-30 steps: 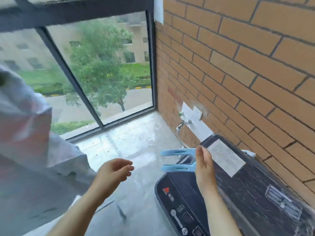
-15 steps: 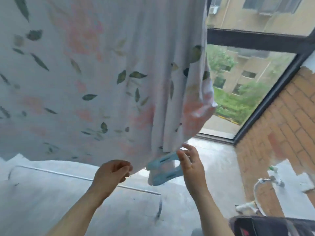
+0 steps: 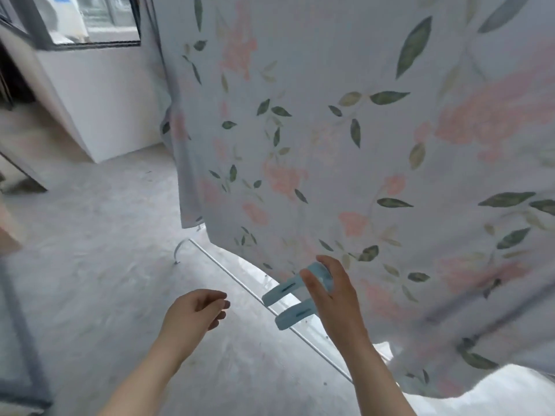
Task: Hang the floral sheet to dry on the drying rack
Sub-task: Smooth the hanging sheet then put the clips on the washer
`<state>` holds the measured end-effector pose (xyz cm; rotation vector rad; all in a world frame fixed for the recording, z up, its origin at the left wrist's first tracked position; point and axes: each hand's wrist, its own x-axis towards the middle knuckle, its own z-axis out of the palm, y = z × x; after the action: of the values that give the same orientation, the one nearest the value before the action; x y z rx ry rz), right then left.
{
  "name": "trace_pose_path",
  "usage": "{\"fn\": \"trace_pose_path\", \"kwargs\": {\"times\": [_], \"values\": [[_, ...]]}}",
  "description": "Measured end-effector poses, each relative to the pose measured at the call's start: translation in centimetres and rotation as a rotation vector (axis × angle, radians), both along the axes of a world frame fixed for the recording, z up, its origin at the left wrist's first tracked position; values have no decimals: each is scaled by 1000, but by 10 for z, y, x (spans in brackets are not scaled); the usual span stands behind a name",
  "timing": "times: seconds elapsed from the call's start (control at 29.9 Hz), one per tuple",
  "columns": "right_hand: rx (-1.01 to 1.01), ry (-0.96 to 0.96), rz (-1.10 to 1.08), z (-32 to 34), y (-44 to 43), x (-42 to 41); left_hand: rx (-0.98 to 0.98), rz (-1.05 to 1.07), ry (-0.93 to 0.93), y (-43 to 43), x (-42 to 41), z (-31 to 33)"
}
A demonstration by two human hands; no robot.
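Note:
The floral sheet [image 3: 345, 139], white with pink flowers and green leaves, hangs down from above and fills the upper right of the head view; what it hangs from is out of frame. A white metal bar [image 3: 255, 295] of the drying rack's base runs along the floor under the sheet's lower edge. My right hand [image 3: 333, 298] holds a large light-blue clothes peg [image 3: 288, 301] just below that edge, its jaws pointing left. My left hand [image 3: 195, 310] is lower left, loosely curled, holding nothing and apart from the sheet.
Grey concrete floor [image 3: 105, 280] stretches left and below. A white wall corner [image 3: 99, 100] stands at the back left with a dark-framed window [image 3: 90, 22] above it. A dark doorway edge [image 3: 12, 85] is at far left.
My view has swung left, from the brick wall and washing machine to the hanging sheet and now its left end. My right hand still holds the peg; my left hand stays empty.

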<state>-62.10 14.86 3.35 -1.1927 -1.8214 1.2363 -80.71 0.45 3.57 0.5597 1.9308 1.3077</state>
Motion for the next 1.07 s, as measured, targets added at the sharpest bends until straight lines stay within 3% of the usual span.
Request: {"fn": "trace_pose_path", "kwargs": {"times": [0.7,1.07], "values": [[176,-11,408,36,134,-348,53,321,54,89,-276,21],[272,-49,341,72,156,-543,121,279,106,115,-492,41]]}}
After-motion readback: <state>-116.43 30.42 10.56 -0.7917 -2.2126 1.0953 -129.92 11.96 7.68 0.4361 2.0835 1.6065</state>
